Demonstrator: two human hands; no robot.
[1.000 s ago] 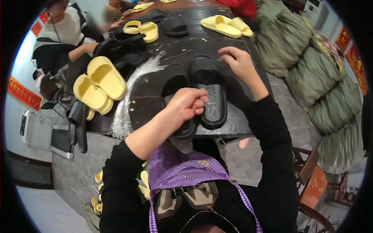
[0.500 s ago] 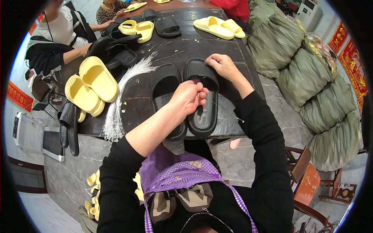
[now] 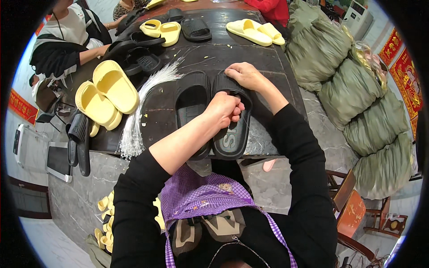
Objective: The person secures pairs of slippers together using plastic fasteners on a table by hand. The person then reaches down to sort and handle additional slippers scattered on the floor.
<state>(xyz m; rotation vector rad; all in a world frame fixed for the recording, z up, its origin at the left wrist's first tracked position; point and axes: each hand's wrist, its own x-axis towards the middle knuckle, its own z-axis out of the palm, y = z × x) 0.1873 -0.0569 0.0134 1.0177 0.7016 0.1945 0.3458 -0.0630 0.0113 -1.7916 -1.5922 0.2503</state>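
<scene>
Two black slide sandals lie side by side at the table's near edge: a left slide (image 3: 185,96) and a right slide (image 3: 231,140). My left hand (image 3: 225,110) is closed in a curl over the right slide's opening, just below its strap; whatever its fingers hold is hidden. At the far end of that strap, my right hand (image 3: 245,76) grips its edge with thumb and fingers. Left of the pair spreads a bundle of thin white plastic strands (image 3: 136,116). Beyond it rest stacked yellow slides (image 3: 107,96).
More black slides (image 3: 195,29) and yellow slides (image 3: 254,32) lie farther back on the dark table (image 3: 219,56). A co-worker's arm (image 3: 94,54) reaches in from the left. Big green sacks (image 3: 353,85) are piled on the right. A wooden chair (image 3: 351,212) stands lower right.
My left hand has shifted up and right. My right hand has moved left along the strap. The thin white strand seen near my right sleeve no longer shows there.
</scene>
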